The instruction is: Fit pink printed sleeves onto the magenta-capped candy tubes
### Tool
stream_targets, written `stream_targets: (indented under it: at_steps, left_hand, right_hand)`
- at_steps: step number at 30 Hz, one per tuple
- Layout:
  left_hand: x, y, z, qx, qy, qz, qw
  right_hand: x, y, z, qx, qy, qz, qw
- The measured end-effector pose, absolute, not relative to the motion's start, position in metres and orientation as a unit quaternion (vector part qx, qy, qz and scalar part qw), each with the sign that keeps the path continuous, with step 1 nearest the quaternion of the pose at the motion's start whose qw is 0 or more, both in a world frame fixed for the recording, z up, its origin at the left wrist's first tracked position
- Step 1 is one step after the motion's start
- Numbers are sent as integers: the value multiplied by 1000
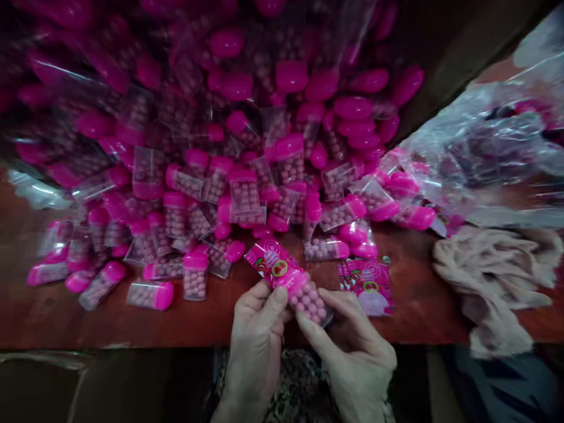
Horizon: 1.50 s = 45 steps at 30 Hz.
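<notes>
Both my hands hold a clear plastic tube of pink candy balls (309, 302), which has a bright pink cap. My left hand (255, 335) pinches the tube and a printed pink paper label (273, 264) from the left. My right hand (356, 352) grips the tube's lower end from the right. The label sticks out up and to the left of the cap, and my left thumb partly covers the area where it meets the tube. A second flat pink label (368, 288) lies just above my right hand. A large heap of similar pink-capped tubes (220, 176) spreads across the table ahead.
The reddish-brown wooden table (66, 317) runs across the view, and its front edge lies just below my hands. A crumpled clear plastic bag (484, 153) lies at the right, above a beige cloth (489, 282). Dark boxes stand below the table at the left.
</notes>
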State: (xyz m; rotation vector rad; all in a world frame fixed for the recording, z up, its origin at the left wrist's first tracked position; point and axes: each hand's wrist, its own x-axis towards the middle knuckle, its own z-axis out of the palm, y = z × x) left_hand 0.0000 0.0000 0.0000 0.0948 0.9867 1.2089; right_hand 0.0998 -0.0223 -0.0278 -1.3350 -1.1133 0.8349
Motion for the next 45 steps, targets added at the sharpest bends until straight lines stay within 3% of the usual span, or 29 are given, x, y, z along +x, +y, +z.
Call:
stream_targets:
  at_steps: [7,17,25,36,45]
  left_hand:
    - [10,2,1,51,453,545,704]
    - [20,0,6,47,463,553,691]
    - [1,2,-3,54,454,582,673]
    - [-5,-1,-14,174,564,582,559]
    - [1,3,-7,157,504,602,600]
  right_hand:
    - [93,-26,-34,-579,-469,300,596]
    - [93,-24,-26,-590,-403,338,613]
    - [104,-18,-34,-557,-344,448,609]
    - [104,-15,-25,-563,-371,423,605]
    - [100,-17,-26,-532,-261,531,606]
